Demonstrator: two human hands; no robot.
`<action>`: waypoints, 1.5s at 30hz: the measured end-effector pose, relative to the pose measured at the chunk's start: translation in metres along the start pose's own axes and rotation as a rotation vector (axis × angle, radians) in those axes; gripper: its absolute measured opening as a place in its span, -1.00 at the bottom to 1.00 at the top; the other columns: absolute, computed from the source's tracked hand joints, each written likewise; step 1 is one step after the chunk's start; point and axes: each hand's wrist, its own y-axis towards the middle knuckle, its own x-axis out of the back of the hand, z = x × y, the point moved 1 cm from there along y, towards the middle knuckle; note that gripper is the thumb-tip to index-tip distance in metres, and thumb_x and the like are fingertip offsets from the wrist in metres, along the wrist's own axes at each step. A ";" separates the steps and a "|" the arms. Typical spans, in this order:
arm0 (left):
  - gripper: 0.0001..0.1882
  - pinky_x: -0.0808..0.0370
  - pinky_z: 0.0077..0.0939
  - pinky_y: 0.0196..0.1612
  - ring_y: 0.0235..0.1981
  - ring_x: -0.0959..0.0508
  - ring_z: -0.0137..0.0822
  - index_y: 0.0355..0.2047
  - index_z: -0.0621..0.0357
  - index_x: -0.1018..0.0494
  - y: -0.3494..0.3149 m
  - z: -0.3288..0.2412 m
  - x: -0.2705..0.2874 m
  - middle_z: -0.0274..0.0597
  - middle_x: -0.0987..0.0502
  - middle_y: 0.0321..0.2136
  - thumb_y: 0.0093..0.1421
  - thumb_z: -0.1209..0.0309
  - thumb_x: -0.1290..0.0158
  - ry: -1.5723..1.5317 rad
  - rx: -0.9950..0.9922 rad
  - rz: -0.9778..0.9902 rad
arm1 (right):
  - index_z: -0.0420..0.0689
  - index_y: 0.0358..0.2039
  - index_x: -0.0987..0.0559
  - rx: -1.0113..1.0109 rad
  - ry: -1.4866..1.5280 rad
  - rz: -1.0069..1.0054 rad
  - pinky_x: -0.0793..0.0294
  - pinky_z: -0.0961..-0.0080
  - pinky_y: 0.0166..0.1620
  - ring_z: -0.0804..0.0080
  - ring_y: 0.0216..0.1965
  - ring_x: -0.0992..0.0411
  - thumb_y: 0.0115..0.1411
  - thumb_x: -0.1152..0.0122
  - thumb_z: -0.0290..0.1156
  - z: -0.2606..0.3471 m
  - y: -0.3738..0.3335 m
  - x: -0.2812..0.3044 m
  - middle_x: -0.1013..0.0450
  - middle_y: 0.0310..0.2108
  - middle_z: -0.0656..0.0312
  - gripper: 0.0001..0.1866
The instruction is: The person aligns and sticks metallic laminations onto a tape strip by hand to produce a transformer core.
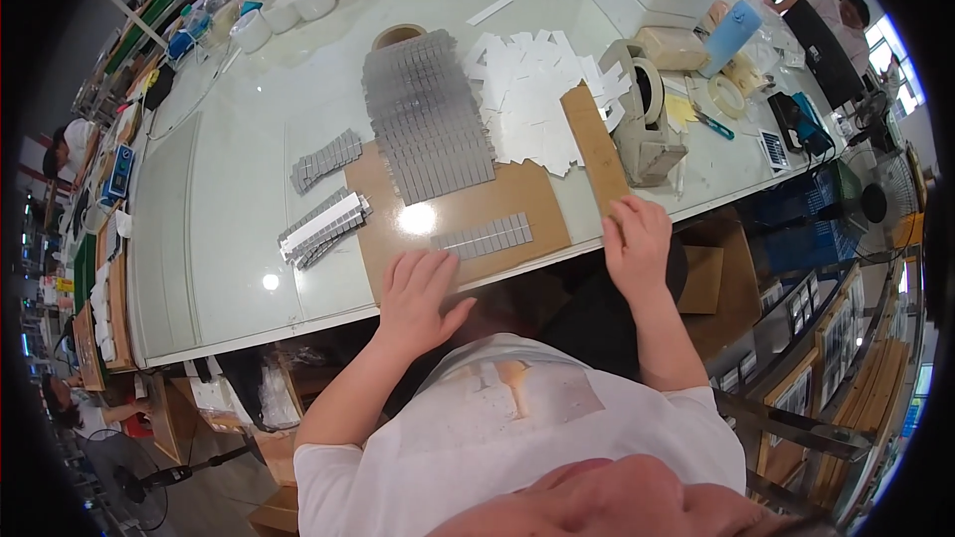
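My left hand (420, 300) rests with fingers stretched out at the near edge of a brown board (537, 201). Its fingertips touch the left end of a short strip of grey rectangular pieces (487, 236). My right hand (640, 244) is closed, its bent fingers on the near end of a long brown cardboard strip (594, 149). Farther up the board lies a large sheet of overlapping grey strips (423, 119), its far end against a brown roll (398, 35). To its right spreads a heap of white strips (532, 99).
Small stacks of grey strips (326, 161) lie left of the board, one topped by a white strip (323, 227). A tape dispenser (652, 144) stands beyond my right hand, near a utility knife (714, 125) and a blue bottle (731, 38). White rolls (282, 15) stand far left.
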 end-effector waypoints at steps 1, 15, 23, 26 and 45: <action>-0.35 -0.31 -0.05 0.22 0.11 -0.42 -0.01 0.09 0.19 -0.50 -0.004 0.001 0.000 -0.13 -0.50 0.06 0.02 0.15 -0.35 -0.029 0.002 -0.029 | -0.18 -0.15 -0.61 -0.019 -0.009 -0.009 -0.36 0.13 0.04 0.04 -0.06 -0.44 0.11 -0.36 -0.46 -0.004 0.003 0.000 -0.50 -0.13 0.13 -0.73; -0.52 -0.35 -0.11 0.18 0.02 -0.44 -0.13 -0.03 0.07 -0.54 -0.020 0.005 -0.007 -0.28 -0.51 -0.04 0.00 0.28 -0.32 -0.020 0.012 -0.174 | -0.22 0.21 -0.48 0.124 -0.377 0.393 -0.01 -0.14 0.42 0.02 0.40 -0.15 0.33 -0.19 -0.04 0.007 0.044 -0.076 -0.31 0.34 0.08 -0.40; -0.55 -0.37 -0.11 0.16 -0.02 -0.46 -0.14 -0.05 0.08 -0.56 -0.029 0.013 -0.006 -0.27 -0.52 -0.07 0.02 0.30 -0.31 -0.039 0.010 -0.206 | -0.26 0.01 -0.59 0.254 -0.139 0.305 -0.18 -0.11 0.33 0.05 0.26 -0.33 0.24 -0.32 -0.31 0.026 0.003 -0.036 -0.47 0.11 0.10 -0.61; -0.56 -0.37 -0.11 0.15 -0.03 -0.46 -0.14 -0.06 0.09 -0.56 -0.030 0.014 -0.006 -0.27 -0.52 -0.07 0.03 0.30 -0.30 -0.044 0.013 -0.211 | -0.26 -0.02 -0.58 0.275 -0.003 0.281 -0.26 -0.07 0.28 0.05 0.17 -0.38 0.16 -0.39 -0.37 0.033 -0.011 -0.024 -0.48 0.02 0.10 -0.60; -0.52 -0.35 -0.16 0.09 -0.06 -0.43 -0.17 -0.02 0.00 -0.61 -0.014 -0.008 -0.024 -0.31 -0.48 -0.13 0.01 0.23 -0.33 0.001 0.013 -0.281 | -0.20 -0.26 -0.57 0.072 0.931 0.476 -0.57 0.40 -0.18 0.20 -0.22 -0.62 0.26 -0.27 -0.51 0.078 -0.001 -0.047 -0.62 -0.10 0.01 -0.93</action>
